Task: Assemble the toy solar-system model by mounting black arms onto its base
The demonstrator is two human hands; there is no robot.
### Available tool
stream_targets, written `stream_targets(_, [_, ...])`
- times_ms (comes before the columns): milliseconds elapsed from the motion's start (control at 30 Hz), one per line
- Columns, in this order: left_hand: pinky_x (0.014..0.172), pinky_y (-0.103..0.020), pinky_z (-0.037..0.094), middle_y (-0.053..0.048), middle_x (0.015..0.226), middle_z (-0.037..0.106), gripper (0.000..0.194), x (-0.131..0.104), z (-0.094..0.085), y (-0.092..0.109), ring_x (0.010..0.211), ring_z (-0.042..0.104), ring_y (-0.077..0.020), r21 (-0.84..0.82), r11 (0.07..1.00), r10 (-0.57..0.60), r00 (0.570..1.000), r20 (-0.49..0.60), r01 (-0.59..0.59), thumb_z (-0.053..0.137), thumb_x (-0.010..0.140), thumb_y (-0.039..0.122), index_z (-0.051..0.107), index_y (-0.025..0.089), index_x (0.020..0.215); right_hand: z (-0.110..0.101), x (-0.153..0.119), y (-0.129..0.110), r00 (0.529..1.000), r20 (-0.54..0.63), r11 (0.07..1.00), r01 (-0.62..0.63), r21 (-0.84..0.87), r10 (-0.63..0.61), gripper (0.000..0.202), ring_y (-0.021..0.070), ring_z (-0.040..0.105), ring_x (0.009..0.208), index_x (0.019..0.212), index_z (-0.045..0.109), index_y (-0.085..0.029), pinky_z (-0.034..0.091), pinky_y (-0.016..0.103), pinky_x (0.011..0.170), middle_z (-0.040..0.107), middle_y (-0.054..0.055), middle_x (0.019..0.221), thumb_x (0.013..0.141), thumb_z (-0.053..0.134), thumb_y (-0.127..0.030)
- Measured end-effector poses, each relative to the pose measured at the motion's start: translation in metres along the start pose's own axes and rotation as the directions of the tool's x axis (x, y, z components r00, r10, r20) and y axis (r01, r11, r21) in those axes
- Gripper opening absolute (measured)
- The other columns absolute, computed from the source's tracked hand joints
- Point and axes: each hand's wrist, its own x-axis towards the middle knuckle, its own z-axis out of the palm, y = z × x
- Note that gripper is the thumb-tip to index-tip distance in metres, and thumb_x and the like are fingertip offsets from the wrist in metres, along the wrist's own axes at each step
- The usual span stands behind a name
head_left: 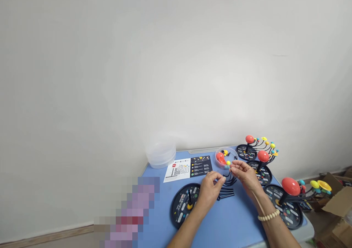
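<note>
My left hand (210, 189) hovers over the table with thumb and fingertips pinched together; anything between them is too small to make out. Facing it, my right hand (246, 174) has its thumb and index finger closed, and what they hold, if anything, I cannot tell. Below the hands lie straight black rods (227, 193) and curved black rods (230, 181). Partly behind my left wrist is a round black base (180, 204) with a short upright post. Beyond my right fingertips stands a clear round tub (237, 155) with red shells (220, 157), a yellow ball (228, 163) and small parts.
Three assembled solar system models (290, 186) with red balls line the right side of the blue table (220, 226). A printed instruction sheet (181, 170) lies at the back, beside stacked clear plastic tubs (161, 156). Cardboard boxes (339, 200) are on the floor at right.
</note>
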Motion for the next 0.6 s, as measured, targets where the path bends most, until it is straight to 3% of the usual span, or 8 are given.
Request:
stream_targets(167, [0.063, -0.025, 0.046, -0.001, 0.068, 0.064, 0.025, 0.0002, -0.0027, 0.0006, 0.069, 0.060, -0.0173, -0.054, 0.998, -0.022, 0.999, -0.027, 0.021, 0.055, 0.082, 0.033, 0.064, 0.019, 0.064, 0.0029, -0.0046, -0.0023, 0.987, 0.133, 0.996, -0.089, -0.031, 0.093, 0.045, 0.0158, 0.066, 0.072, 0.089, 0.072, -0.018, 0.049, 0.026, 0.068, 0.073, 0.003, 0.082, 0.052, 0.090, -0.037])
stream_targets(367, [0.063, -0.025, 0.048, -0.002, 0.069, 0.069, 0.026, -0.0006, -0.0017, 0.0008, 0.070, 0.062, -0.0181, -0.089, 0.995, -0.041, 0.999, -0.013, 0.040, 0.056, 0.082, 0.035, 0.069, 0.018, 0.067, 0.0051, -0.0077, -0.0029, 0.980, 0.159, 0.987, -0.099, -0.125, 0.118, 0.041, 0.0148, 0.063, 0.064, 0.083, 0.074, -0.017, 0.045, 0.024, 0.060, 0.071, 0.002, 0.072, 0.055, 0.087, -0.044])
stream_targets(500, [0.068, -0.026, 0.051, -0.004, 0.083, 0.074, 0.024, -0.0006, -0.0017, -0.0010, 0.079, 0.067, -0.0196, -0.092, 0.994, -0.060, 0.997, -0.045, 0.056, 0.052, 0.085, 0.033, 0.072, 0.019, 0.083, 0.0030, -0.0050, -0.0027, 0.994, 0.090, 0.970, 0.083, -0.229, -0.064, 0.035, 0.0150, 0.058, 0.060, 0.080, 0.076, -0.018, 0.045, 0.027, 0.060, 0.069, 0.001, 0.065, 0.060, 0.084, -0.046])
stream_targets(600, [0.072, -0.028, 0.052, -0.005, 0.090, 0.075, 0.025, 0.0009, -0.0031, -0.0046, 0.084, 0.068, -0.0204, -0.059, 0.996, -0.079, 0.993, -0.093, 0.074, 0.050, 0.086, 0.031, 0.071, 0.019, 0.088, -0.0023, -0.0027, -0.0004, 0.951, 0.052, 0.843, 0.294, -0.451, -0.304, 0.022, 0.0193, 0.062, 0.069, 0.080, 0.077, -0.021, 0.048, 0.032, 0.069, 0.073, 0.003, 0.076, 0.070, 0.076, -0.041])
